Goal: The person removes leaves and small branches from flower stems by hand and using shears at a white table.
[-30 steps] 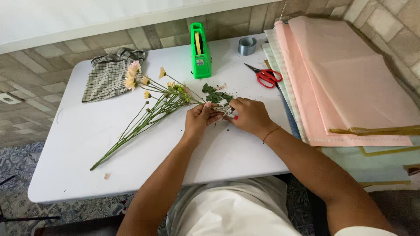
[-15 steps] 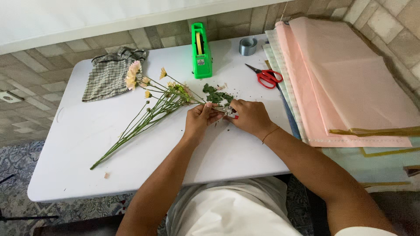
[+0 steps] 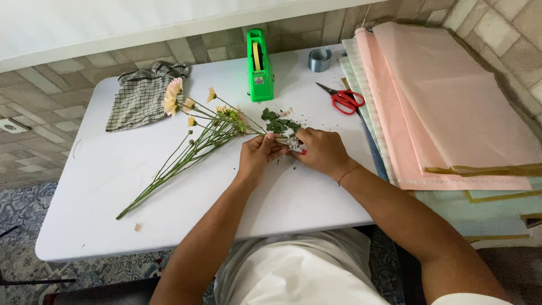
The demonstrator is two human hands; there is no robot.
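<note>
My left hand [image 3: 257,155] and my right hand [image 3: 322,151] meet at the middle of the white table [image 3: 101,186]. Together their fingertips pinch a small pale piece [image 3: 291,142]; it is too small to tell what it is. Just beyond the fingers lies a little heap of plucked green leaves [image 3: 279,123]. A loose bunch of long-stemmed flowers [image 3: 197,141] with pink and yellow heads lies slantwise to the left, its tips close to my left hand.
A green tape dispenser [image 3: 258,68] stands at the back, with a grey tape roll [image 3: 319,59] beside it. Red-handled scissors [image 3: 344,100] lie to the right. A checked cloth [image 3: 144,96] sits back left. Stacked pink paper sheets [image 3: 446,101] cover the right side.
</note>
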